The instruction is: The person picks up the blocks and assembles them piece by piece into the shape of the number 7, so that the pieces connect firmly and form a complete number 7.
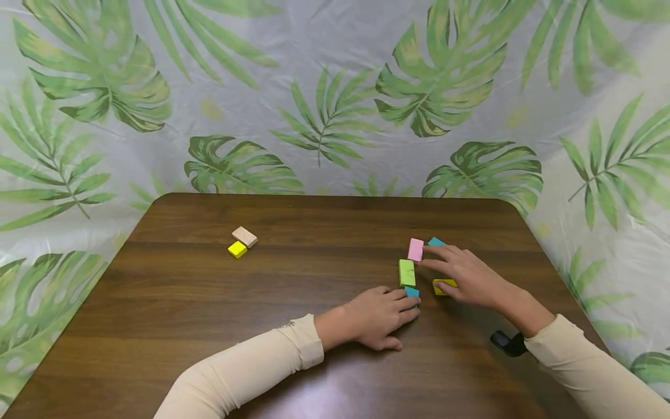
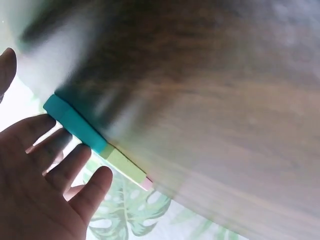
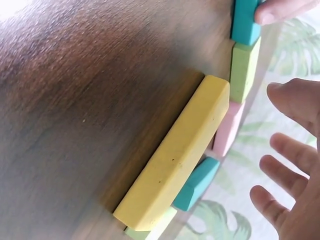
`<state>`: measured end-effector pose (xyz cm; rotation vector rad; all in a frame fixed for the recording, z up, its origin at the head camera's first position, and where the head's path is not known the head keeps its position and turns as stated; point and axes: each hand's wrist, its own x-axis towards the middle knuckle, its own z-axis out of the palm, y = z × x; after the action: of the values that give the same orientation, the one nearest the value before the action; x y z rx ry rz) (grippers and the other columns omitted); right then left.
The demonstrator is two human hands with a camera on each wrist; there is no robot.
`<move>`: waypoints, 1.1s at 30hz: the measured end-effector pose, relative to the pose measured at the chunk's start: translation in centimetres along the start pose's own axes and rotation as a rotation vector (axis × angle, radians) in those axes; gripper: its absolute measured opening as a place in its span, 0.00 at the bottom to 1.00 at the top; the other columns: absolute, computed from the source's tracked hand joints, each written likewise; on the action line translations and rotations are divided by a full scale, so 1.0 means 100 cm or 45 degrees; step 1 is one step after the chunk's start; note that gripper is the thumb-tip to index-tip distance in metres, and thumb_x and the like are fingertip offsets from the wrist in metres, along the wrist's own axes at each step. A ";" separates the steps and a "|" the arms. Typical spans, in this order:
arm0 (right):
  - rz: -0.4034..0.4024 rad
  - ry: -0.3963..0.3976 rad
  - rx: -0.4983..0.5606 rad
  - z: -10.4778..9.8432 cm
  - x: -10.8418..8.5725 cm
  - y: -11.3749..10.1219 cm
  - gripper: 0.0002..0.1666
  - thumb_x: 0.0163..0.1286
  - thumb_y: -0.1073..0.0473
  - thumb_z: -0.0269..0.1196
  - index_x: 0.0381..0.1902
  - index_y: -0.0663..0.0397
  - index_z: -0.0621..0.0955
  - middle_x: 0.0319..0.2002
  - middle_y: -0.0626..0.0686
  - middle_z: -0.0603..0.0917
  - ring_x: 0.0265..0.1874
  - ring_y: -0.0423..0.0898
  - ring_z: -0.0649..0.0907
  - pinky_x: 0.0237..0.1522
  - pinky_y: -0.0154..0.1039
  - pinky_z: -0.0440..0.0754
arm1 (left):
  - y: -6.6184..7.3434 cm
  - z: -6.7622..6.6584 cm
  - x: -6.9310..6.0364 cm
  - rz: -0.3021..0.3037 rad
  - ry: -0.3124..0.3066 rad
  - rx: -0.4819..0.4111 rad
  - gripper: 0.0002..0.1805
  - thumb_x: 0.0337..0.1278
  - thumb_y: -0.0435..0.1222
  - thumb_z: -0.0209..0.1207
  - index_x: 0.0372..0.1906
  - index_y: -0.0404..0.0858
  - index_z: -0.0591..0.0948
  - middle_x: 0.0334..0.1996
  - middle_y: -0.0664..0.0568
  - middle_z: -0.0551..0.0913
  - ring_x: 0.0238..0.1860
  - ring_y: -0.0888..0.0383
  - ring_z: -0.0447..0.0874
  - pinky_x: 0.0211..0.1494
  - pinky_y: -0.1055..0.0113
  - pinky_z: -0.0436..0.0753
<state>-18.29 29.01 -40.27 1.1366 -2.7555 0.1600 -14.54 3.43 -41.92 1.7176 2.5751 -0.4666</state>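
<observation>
My left hand (image 1: 384, 317) lies low over the table, its fingertips against a teal block (image 2: 75, 120). Beyond that block, a light green block (image 1: 406, 273) and a pink block (image 1: 416, 249) continue the row end to end. Fingers spread and loosely bent, my right hand (image 1: 473, 276) is above a yellow block (image 3: 175, 155), with its thumb overlapping that block in the head view. The right wrist view shows these fingers holding nothing. Another teal block (image 3: 196, 184) lies behind the yellow one, beside a partly hidden green block (image 3: 159, 225).
On the left part of the brown wooden table (image 1: 209, 308), a plain wood-coloured block (image 1: 244, 236) touches a small bright yellow block (image 1: 237, 249). A leaf-patterned curtain (image 1: 335, 52) hangs behind the table's far edge. A black device (image 1: 508, 343) shows by the right sleeve.
</observation>
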 end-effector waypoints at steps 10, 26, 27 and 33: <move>-0.028 0.036 -0.023 -0.001 0.003 0.001 0.30 0.58 0.60 0.73 0.60 0.51 0.81 0.64 0.62 0.77 0.61 0.62 0.77 0.47 0.61 0.79 | -0.016 0.002 -0.012 0.070 0.120 -0.269 0.21 0.69 0.51 0.55 0.61 0.50 0.81 0.70 0.62 0.73 0.73 0.62 0.68 0.70 0.64 0.73; -0.076 0.001 -0.048 0.001 0.010 -0.003 0.31 0.55 0.62 0.74 0.59 0.53 0.81 0.64 0.61 0.77 0.62 0.62 0.77 0.46 0.59 0.80 | -0.022 0.008 -0.004 -0.022 0.182 -0.561 0.10 0.64 0.37 0.63 0.47 0.46 0.87 0.64 0.57 0.78 0.50 0.63 0.84 0.51 0.73 0.82; -0.073 -0.004 -0.051 0.000 0.010 -0.003 0.32 0.56 0.62 0.74 0.60 0.53 0.81 0.64 0.61 0.77 0.62 0.62 0.77 0.46 0.59 0.80 | -0.023 0.007 -0.004 -0.021 0.181 -0.572 0.09 0.63 0.37 0.63 0.46 0.46 0.87 0.64 0.57 0.78 0.50 0.63 0.84 0.51 0.73 0.82; -0.101 -0.009 -0.041 0.002 0.018 -0.007 0.35 0.53 0.64 0.76 0.60 0.52 0.80 0.64 0.61 0.77 0.61 0.61 0.77 0.48 0.60 0.79 | -0.025 0.007 -0.001 -0.039 0.160 -0.674 0.08 0.63 0.37 0.64 0.46 0.45 0.87 0.65 0.56 0.78 0.55 0.62 0.83 0.58 0.74 0.79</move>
<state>-19.11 27.21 -40.09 1.2386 -2.7034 0.1022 -16.90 2.23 -42.00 1.5524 2.4894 0.3120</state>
